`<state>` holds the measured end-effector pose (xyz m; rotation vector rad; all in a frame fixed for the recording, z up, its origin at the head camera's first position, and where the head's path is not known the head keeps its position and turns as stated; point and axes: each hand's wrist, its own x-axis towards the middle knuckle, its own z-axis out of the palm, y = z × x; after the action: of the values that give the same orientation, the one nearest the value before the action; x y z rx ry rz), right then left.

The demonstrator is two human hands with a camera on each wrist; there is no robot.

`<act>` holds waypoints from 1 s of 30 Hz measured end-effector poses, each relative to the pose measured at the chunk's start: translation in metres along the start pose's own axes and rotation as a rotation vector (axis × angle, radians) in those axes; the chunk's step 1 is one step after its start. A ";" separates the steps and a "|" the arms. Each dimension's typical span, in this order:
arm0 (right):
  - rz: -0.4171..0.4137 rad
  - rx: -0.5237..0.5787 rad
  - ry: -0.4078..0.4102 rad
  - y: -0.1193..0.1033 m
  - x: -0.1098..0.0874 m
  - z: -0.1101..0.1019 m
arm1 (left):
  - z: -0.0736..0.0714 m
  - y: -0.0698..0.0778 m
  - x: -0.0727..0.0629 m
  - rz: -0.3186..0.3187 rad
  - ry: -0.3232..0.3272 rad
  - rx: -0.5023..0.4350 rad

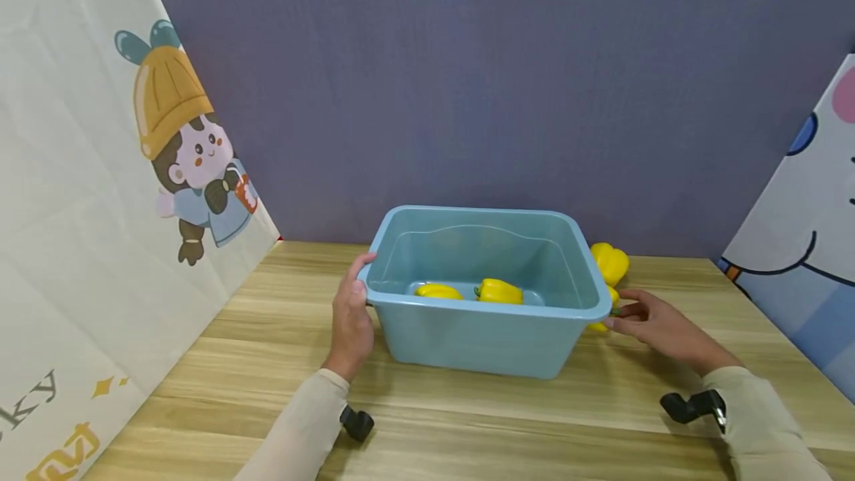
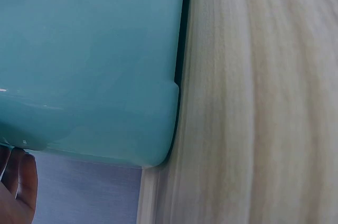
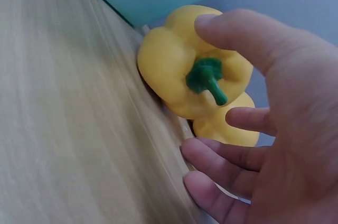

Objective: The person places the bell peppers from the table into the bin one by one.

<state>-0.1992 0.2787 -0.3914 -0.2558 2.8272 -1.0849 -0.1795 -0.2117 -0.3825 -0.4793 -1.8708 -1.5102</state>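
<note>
A light blue plastic bin (image 1: 477, 340) stands upright on the table. My left hand (image 1: 352, 325) holds its rim at the left front corner; in the left wrist view, the fingers (image 2: 26, 182) are only partly visible beside the bin wall. Two yellow bell peppers (image 1: 438, 291) (image 1: 499, 292) lie on the bin floor. To the right of the bin, my right hand (image 1: 657, 326) reaches around a yellow bell pepper (image 3: 163, 57) with a green stem, its fingers spread. The thumb overlaps that pepper in the right wrist view; contact is unclear. Another yellow pepper (image 1: 611, 264) lies behind it.
The wood-grain table (image 1: 427, 429) runs back to a dark grey-blue panel (image 1: 467, 80). A white printed sheet (image 1: 80, 169) borders the left side, and another printed panel (image 1: 801, 228) borders the right. The bin's right wall stands close beside the peppers outside it.
</note>
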 end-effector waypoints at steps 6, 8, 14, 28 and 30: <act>-0.019 -0.021 0.011 -0.004 0.004 0.004 | -0.002 -0.001 -0.001 0.000 0.003 0.005; -0.019 -0.030 0.019 -0.006 0.005 0.006 | -0.003 -0.002 -0.001 0.003 0.004 0.005; -0.040 -0.052 0.046 -0.005 0.006 0.008 | -0.001 -0.002 0.000 0.000 -0.001 0.000; -0.130 -0.069 0.102 0.001 0.010 0.021 | 0.001 -0.001 0.001 0.003 -0.010 0.012; -0.139 -0.066 0.109 0.000 0.011 0.022 | 0.001 -0.001 0.000 0.000 -0.008 0.012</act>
<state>-0.2061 0.2622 -0.4081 -0.4161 2.9850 -1.0632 -0.1804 -0.2111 -0.3827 -0.4806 -1.8848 -1.4983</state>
